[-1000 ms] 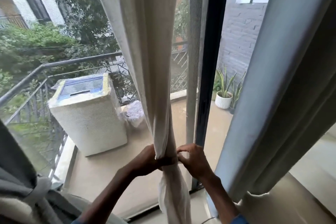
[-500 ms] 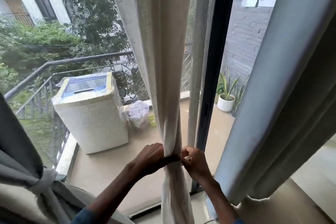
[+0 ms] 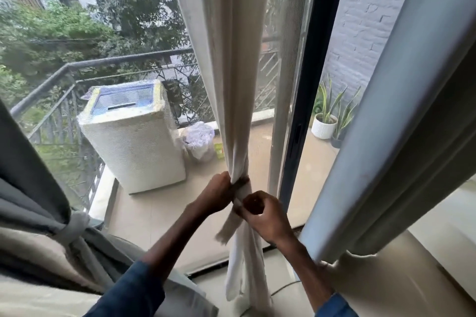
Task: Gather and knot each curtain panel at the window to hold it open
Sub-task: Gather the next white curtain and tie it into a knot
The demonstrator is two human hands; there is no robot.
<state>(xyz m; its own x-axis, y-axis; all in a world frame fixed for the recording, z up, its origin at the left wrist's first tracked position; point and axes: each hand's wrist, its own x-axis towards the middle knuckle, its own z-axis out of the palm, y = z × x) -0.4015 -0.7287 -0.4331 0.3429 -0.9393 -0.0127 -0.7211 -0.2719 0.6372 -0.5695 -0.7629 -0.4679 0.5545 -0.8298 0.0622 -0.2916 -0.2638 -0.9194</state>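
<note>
Presently, we find the task partly done. The dark grey fabric curtain panel [image 3: 28, 175] at far left is already gathered and bound by a knot [image 3: 68, 226]. The cream woven curtain panel [image 3: 231, 59] hangs at the middle of the window, bunched into a narrow column. The left hand [image 3: 219, 194] curls tightly round the bunch, while the right hand [image 3: 266, 216], just below it, pinches a loose cream strip [image 3: 228, 226] against the cloth. We judge this knot unfinished. The pale blue-grey curtain panel [image 3: 401, 110] at right hangs loose, untied.
</note>
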